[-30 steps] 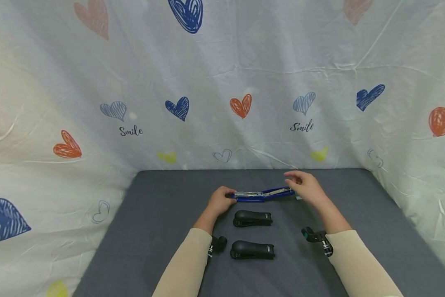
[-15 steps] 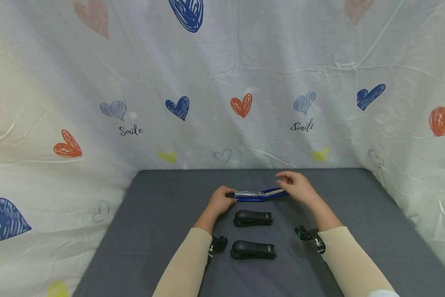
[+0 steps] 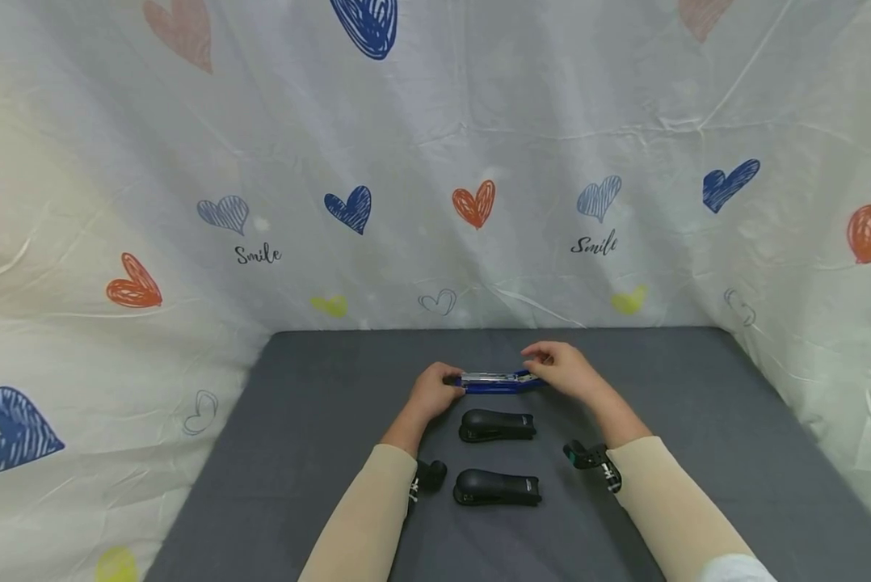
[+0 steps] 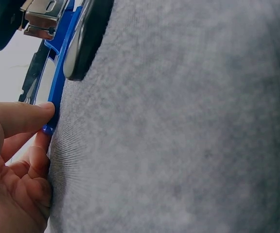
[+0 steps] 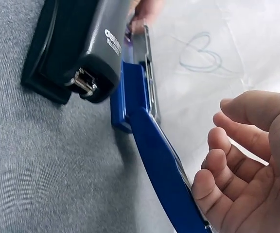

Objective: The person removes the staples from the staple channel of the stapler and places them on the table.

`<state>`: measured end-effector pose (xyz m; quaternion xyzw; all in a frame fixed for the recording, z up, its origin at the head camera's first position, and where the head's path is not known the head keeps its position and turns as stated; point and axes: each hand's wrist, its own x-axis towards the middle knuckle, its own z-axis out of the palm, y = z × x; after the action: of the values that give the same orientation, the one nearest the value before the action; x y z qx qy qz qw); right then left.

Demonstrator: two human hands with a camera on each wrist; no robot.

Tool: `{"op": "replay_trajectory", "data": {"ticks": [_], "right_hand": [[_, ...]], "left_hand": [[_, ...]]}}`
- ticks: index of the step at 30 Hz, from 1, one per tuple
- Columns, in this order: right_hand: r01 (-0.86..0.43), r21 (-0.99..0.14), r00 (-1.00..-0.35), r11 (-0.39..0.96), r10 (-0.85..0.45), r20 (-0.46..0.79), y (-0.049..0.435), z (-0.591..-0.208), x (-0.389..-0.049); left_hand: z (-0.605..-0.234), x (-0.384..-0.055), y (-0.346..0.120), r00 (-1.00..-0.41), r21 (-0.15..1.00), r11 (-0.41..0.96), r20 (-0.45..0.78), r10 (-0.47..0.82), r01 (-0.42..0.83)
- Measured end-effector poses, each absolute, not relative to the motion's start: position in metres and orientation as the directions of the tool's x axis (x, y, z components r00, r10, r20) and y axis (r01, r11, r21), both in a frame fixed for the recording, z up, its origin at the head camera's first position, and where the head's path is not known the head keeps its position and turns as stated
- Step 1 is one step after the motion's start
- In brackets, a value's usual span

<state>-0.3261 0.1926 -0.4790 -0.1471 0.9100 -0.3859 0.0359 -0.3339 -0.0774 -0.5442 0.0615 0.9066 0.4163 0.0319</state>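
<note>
A blue stapler (image 3: 488, 386) lies opened out at the back of the table, its metal staple channel facing up and its right arm angled upward. My left hand (image 3: 431, 394) pinches its left end; in the left wrist view, the thumb (image 4: 33, 115) presses on the blue base from above with fingers below. My right hand (image 3: 568, 373) hovers over the stapler's right arm. In the right wrist view, its fingers (image 5: 217, 160) are loosely bent, thumb apart, nothing between them. The little finger's tip overlaps the edge of the blue arm there.
Two black staplers lie closed, one behind the other, in front of the blue one: the farther stapler (image 3: 497, 426) and the nearer stapler (image 3: 497, 488). They rest on a grey cloth-covered table (image 3: 319, 453). Behind it hangs a white curtain (image 3: 406, 259) printed with hearts.
My right hand has moved left along the stapler's right arm, toward its middle. My left hand has stayed on the left end, and the black staplers have not moved.
</note>
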Motion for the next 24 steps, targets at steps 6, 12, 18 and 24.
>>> {"op": "replay_trajectory", "data": {"ticks": [6,12,18,24], "right_hand": [[-0.253,-0.709,-0.945,0.658,-0.326,0.034,0.181,-0.482,-0.33],[-0.261,-0.702,-0.935,0.663,-0.354,0.013,0.171,-0.487,-0.333],[-0.302,-0.683,-0.916,0.665,-0.401,0.014,0.159,-0.488,-0.334],[-0.352,-0.66,-0.893,0.664,-0.449,0.025,0.148,-0.492,-0.336]], "left_hand": [[-0.544,-0.335,-0.078,-0.991,0.763,0.642,-0.016,0.134,0.074],[-0.544,-0.334,-0.078,-0.991,0.766,0.638,-0.012,0.135,0.078],[-0.543,-0.335,-0.077,-0.991,0.763,0.642,-0.012,0.134,0.077],[-0.545,-0.336,-0.077,-0.99,0.766,0.639,-0.026,0.135,0.067]]}}
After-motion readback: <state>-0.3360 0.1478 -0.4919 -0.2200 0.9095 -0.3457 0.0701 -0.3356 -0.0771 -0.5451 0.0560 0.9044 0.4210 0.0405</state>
